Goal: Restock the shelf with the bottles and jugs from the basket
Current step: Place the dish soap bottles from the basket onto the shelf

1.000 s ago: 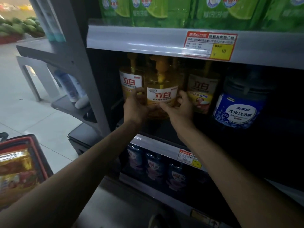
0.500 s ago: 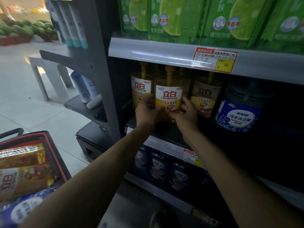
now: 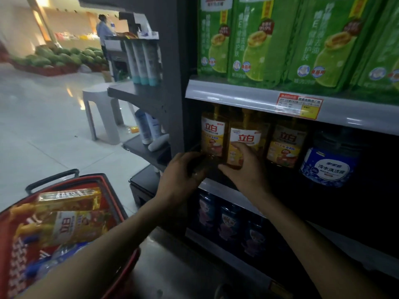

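Three yellow pump bottles stand in a row on the dark middle shelf. My right hand grips the lower part of the middle bottle, which stands upright between the left bottle and the right bottle. Just off the shelf edge, my left hand hangs with loosely curled fingers and holds nothing. A blue-labelled jug stands further right. The red basket at lower left holds more yellow bottles and a blue jug, partly hidden by my left arm.
Green refill pouches fill the upper shelf. Dark blue bottles line the lower shelf. A grey side rack with tubes and a white stool stand to the left. A person and watermelons are far back.
My left hand has come off the middle bottle and pulled back to the shelf edge. My right hand stays on it. The view has swung left and down, showing more of the basket.
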Action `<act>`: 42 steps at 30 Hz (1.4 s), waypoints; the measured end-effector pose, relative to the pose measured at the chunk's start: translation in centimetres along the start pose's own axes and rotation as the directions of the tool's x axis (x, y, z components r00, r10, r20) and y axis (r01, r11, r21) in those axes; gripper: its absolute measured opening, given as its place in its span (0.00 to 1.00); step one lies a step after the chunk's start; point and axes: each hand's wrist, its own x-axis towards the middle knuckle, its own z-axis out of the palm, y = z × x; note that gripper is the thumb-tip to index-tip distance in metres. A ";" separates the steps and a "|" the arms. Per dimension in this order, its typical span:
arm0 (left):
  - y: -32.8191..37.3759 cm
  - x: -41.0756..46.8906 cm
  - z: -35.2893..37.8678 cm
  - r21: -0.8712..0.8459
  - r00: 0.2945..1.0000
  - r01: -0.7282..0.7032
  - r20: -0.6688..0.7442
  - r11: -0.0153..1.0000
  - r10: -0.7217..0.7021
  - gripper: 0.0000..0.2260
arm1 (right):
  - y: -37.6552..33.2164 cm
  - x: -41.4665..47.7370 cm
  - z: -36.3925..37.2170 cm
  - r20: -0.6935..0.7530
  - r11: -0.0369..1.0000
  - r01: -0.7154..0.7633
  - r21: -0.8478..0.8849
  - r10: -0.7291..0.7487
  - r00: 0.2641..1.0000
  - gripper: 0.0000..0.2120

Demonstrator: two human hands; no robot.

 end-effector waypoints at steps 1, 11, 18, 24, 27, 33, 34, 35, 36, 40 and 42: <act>-0.7 -1.0 -1.6 0.048 1.000 0.013 0.002 0.999 -0.013 0.22 | -0.6 -0.3 0.4 0.032 0.998 0.039 -0.049 -0.037 0.999 0.30; -9.4 -11.0 -12.9 0.360 0.987 0.157 -0.038 0.920 -0.153 0.31 | -5.8 -3.4 8.7 0.473 0.905 0.336 -0.260 -0.184 0.862 0.41; -16.3 -17.9 -15.6 0.419 0.941 0.327 -0.059 0.847 -0.333 0.27 | -8.6 -6.9 16.1 0.601 0.887 0.441 -0.135 -0.281 0.749 0.37; -20.4 -20.4 -17.2 0.478 0.885 0.425 -0.041 0.768 -0.464 0.29 | -7.7 -9.5 23.8 0.778 0.853 0.488 -0.186 -0.176 0.604 0.30; -22.4 -21.9 -17.7 0.532 0.888 0.406 -0.036 0.743 -0.459 0.28 | -8.2 -9.8 29.0 0.819 0.823 0.536 -0.187 -0.170 0.548 0.31; -23.0 -23.2 -17.9 0.645 0.813 0.456 -0.020 0.614 -0.583 0.22 | -10.8 -8.9 39.9 0.835 0.840 0.508 -0.190 -0.135 0.534 0.38; -22.9 -22.9 -18.0 0.656 0.809 0.455 -0.023 0.602 -0.587 0.22 | -10.8 -8.8 41.4 0.832 0.845 0.505 -0.177 -0.145 0.535 0.42; -23.0 -22.6 -18.2 0.657 0.811 0.456 -0.029 0.600 -0.584 0.21 | -10.5 -8.8 42.7 0.833 0.857 0.490 -0.161 -0.148 0.533 0.44; -23.2 -22.4 -18.4 0.653 0.813 0.458 -0.032 0.603 -0.582 0.21 | -10.1 -8.8 43.7 0.837 0.878 0.456 -0.143 -0.139 0.529 0.45; -24.0 -22.1 -19.0 0.649 0.783 0.481 -0.017 0.589 -0.621 0.21 | -8.0 -9.3 45.4 0.830 0.917 0.356 -0.179 -0.053 0.555 0.46; -24.2 -22.0 -19.2 0.647 0.761 0.494 0.001 0.581 -0.648 0.21 | -7.2 -9.1 45.9 0.821 0.916 0.346 -0.201 -0.036 0.570 0.48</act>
